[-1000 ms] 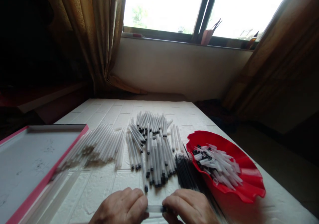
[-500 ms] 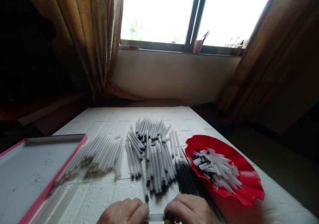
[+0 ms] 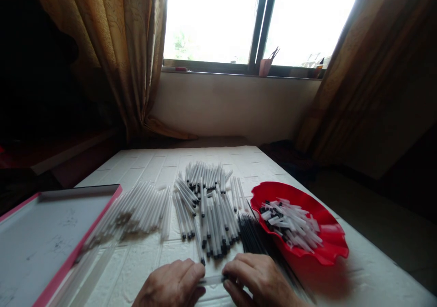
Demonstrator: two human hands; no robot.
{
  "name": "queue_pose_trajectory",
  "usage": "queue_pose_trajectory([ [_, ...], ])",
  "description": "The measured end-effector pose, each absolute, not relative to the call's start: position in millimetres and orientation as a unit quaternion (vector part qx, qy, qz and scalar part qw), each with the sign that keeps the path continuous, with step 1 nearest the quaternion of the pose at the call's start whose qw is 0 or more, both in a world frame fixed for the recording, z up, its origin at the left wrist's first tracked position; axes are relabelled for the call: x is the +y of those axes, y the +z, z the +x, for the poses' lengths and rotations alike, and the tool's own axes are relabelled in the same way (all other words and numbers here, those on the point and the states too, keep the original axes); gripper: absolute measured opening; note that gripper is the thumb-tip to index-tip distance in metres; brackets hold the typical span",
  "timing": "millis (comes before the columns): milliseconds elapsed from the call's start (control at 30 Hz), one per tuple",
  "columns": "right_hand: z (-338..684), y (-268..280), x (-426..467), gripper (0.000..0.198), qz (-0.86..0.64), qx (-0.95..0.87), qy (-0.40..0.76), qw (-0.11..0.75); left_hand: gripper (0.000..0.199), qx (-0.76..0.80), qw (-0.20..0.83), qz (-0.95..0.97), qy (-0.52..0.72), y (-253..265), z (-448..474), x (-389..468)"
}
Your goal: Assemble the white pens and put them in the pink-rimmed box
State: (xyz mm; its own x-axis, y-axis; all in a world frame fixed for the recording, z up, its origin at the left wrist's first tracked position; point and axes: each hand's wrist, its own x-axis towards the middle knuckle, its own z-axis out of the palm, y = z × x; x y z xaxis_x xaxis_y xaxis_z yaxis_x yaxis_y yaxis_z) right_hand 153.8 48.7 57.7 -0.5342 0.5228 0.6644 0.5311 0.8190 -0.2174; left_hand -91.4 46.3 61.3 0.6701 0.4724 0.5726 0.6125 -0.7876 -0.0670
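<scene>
A translucent pen [image 3: 212, 280] lies level between my two hands at the bottom of the view. My left hand [image 3: 172, 282] is closed around its left part, hiding that end. With thumb and fingers, my right hand [image 3: 261, 277] pinches the black right end. Just beyond my hands is a pile of clear pens with black ends [image 3: 215, 225]. Thin black refills [image 3: 254, 234] lie in a bundle beside my right hand. Clear empty-looking pen barrels [image 3: 146, 207] are heaped farther left.
A red wavy-edged bowl [image 3: 336, 234] at the right holds clear and black pen caps [image 3: 297, 225]. At the left stands a shallow pink-edged tray [image 3: 30, 248]. Everything rests on a white brick-patterned table [image 3: 143, 163], with a curtained window [image 3: 211, 20] behind.
My hands appear slightly higher in the view, showing more of the fingers, still on the pen. The camera view has shifted a little; the piles look the same.
</scene>
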Motion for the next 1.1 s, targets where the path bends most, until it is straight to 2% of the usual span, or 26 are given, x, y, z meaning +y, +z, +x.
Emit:
queue_pose_trajectory([
  [333,158.0,65.3,41.7,0.02,-0.326,-0.863,0.042,0.384,0.029,-0.311,0.088,-0.895,-0.307,67.0,-89.0,43.5],
  [500,159.4,71.1,39.7,0.018,-0.333,-0.859,0.056,0.384,0.024,-0.318,0.058,-0.887,-0.331,65.4,-88.7,43.0],
  [633,159.7,73.3,37.9,0.019,-0.329,-0.858,0.064,0.389,0.029,-0.325,0.037,-0.886,-0.329,68.3,-87.6,43.7],
  [867,161.6,80.4,37.1,0.018,-0.331,-0.851,0.057,0.404,0.029,-0.307,0.018,-0.884,-0.352,63.4,-87.5,45.8],
  [1100,167.9,91.9,39.5,0.017,-0.337,-0.837,0.004,0.431,0.031,-0.336,-0.059,-0.871,-0.353,66.5,-87.8,45.9],
])
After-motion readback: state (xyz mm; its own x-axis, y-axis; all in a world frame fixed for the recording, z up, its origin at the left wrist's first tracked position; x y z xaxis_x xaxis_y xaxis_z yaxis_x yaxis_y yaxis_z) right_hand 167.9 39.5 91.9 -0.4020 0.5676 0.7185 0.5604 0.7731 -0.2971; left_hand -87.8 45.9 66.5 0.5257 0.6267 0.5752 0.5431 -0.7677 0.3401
